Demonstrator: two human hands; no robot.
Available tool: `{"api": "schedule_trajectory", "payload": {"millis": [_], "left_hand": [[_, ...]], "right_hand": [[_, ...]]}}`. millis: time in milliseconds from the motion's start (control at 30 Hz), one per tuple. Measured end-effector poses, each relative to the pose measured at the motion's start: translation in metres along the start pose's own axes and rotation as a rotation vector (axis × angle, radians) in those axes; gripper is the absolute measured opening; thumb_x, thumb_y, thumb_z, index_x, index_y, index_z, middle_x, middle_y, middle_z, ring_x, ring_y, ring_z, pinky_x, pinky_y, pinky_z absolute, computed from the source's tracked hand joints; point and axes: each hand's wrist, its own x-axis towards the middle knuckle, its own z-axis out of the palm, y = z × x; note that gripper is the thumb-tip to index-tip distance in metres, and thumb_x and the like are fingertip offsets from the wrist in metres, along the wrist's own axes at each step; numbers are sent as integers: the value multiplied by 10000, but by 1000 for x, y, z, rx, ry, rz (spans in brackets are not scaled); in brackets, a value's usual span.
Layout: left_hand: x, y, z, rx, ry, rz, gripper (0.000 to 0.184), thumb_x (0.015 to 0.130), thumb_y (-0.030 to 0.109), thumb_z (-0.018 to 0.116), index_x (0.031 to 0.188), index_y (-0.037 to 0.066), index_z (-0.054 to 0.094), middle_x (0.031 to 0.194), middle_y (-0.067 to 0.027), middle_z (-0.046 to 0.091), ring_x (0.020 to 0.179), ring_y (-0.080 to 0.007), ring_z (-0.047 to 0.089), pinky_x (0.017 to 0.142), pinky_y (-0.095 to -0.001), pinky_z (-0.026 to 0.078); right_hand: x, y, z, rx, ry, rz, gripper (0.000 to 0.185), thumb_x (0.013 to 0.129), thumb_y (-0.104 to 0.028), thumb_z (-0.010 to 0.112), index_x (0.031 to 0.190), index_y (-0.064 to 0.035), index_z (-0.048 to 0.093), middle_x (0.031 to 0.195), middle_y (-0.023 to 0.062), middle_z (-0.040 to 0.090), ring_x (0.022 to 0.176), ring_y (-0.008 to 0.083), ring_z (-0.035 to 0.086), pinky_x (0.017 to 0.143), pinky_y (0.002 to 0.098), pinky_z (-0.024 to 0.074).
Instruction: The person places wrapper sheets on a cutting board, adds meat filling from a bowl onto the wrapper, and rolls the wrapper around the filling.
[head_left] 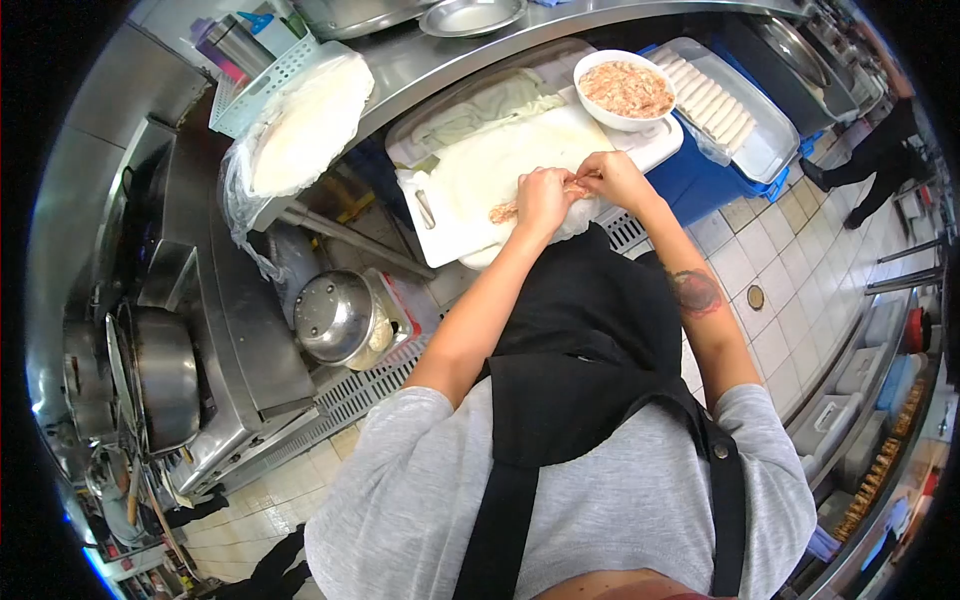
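Note:
My left hand [544, 202] and my right hand [613, 178] are close together over a white cutting board [432, 222]. Both have bent, closed fingers on a strip of pinkish minced filling [503, 212], which lies along the near edge of pale, thin wrapper sheets [490, 160]. Part of the strip is hidden under my left hand. Beyond my right hand stands a white bowl of the same filling [627, 90]. Finished pale rolls [708, 100] lie side by side in a clear plastic tray [768, 140] to the right.
A plastic-wrapped stack of round wrappers [310, 122] sits on the steel counter at left, beside a light-green basket [262, 92]. A metal bowl [338, 318] stands below it. Large pots [165, 375] are at far left. Another person's legs [870, 160] show at right.

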Motion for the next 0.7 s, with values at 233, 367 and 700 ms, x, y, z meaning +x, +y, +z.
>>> {"api": "schedule_trajectory", "payload": {"millis": [233,367,700], "left_hand": [[-2,-1,0,27,9,-17,322,694,211,855,983,89,782,917,-133,748,840,-297,716,806,-407,552],[0,5,0,32,15,-11,257,686,198,843,913,92,783,872,-114,747,874,-281,700,820,-419,505],[6,11,10,37,-4,-86,215,742,268,809,868,95,789,803,-132,739,841,-292,713,793,-401,545]], "right_hand": [[-12,0,-7,49,36,-74,181,771,-119,743,909,-3,747,890,162,714,840,319,686,791,390,544],[-16,6,-5,-73,26,-169,184,774,-125,737,916,-8,747,898,147,697,869,319,677,808,403,541],[-9,16,-6,-309,22,-97,123,760,-55,704,871,-4,722,860,156,669,822,340,667,754,412,536]]}}
